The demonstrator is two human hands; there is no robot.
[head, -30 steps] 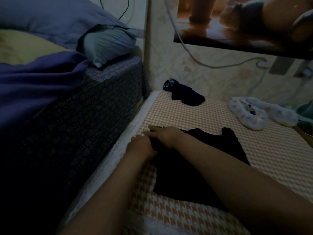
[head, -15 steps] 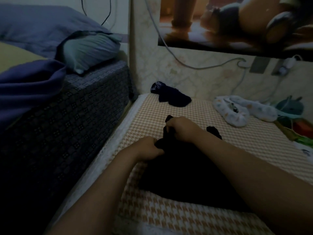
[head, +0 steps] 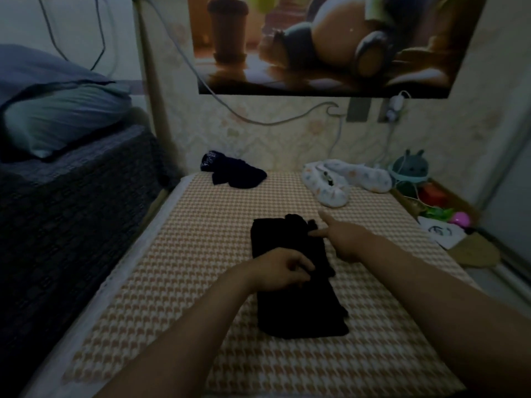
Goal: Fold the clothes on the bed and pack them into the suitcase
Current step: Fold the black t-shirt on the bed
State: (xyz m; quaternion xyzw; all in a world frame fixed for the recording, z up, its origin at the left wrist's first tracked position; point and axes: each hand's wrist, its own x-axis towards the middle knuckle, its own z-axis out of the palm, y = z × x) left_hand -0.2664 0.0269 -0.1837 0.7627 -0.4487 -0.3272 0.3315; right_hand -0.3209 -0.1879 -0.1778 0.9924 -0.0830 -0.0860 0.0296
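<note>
One black garment (head: 283, 235) beneath left hand (head: 277, 272), beside right hand (head: 346, 242).

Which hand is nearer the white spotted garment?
Right. The right hand lies just short of the white spotted garment; the left hand sits farther off, gripping the black garment.

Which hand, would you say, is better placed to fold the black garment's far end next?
Likely the right hand: its fingers touch the black garment at its far edge; the left hand holds it midway.
</note>
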